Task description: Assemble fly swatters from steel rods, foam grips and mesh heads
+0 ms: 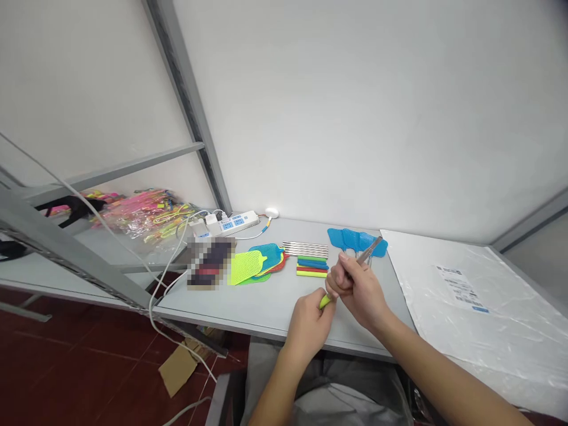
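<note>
My right hand [355, 287] is closed around a thin metal rod [370, 249] that slants up toward a blue fly swatter head [355, 239] lying on the grey table [266, 302]. My left hand [310, 322] pinches a yellow-green handle piece [325, 301] at the rod's lower end. Both hands meet above the table's front part. Just left of them lie a stack of coloured handles [312, 266] and a row of metal rods [305, 249]. Further left is a pile of swatter heads [257, 262] in yellow, blue, green and red.
A white power strip [231, 223] with plugs and cables sits at the back left. A blurred dark object [209, 262] lies beside the swatter heads. A clear plastic sheet [465, 296] covers the table's right side. Bagged colourful items [146, 213] rest on the left table. Cardboard [177, 370] lies on the floor.
</note>
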Motion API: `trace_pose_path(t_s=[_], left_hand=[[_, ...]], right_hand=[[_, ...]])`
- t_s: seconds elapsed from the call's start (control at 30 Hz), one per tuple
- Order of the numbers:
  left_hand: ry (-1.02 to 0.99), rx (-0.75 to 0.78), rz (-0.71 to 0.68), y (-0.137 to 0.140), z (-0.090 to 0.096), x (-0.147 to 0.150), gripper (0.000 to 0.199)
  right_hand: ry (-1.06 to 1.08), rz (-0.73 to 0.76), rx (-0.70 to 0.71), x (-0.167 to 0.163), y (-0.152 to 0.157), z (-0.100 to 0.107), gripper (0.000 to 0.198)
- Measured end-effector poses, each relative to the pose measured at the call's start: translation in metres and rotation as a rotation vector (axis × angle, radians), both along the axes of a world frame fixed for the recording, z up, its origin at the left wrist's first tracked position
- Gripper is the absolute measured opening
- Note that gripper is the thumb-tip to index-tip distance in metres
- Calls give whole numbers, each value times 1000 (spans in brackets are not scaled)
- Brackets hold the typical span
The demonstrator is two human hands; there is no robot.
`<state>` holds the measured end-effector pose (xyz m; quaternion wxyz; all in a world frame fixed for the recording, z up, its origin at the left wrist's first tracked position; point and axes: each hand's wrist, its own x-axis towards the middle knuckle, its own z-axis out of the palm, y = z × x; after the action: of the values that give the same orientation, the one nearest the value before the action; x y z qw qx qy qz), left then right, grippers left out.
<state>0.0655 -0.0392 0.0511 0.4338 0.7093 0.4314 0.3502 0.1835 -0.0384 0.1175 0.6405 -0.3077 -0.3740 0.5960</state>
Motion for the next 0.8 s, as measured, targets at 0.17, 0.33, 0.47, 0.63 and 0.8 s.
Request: trace_pose_path(t_s=[0.17,0.33,0.47,0.63,0.8], left_hand=[[-119,-40,-135,-34,31,-10,14],[-592,-301,-235,-61,38,-24,25],[-870,-374,-80,-67,36,-21,36],[-859,-439,-3,-68,38,-11,27],[-677,-319,38,-71,36,-10,22]], right_hand=[[65,41,37,0,-34,7,41],[31,-1,115,-4,-60,3,36],[-70,-173,167,-3,-78,-18,35],[-285,-150,29,14,-96,-49,33],[-31,-165,13,23,-105,-42,36]])
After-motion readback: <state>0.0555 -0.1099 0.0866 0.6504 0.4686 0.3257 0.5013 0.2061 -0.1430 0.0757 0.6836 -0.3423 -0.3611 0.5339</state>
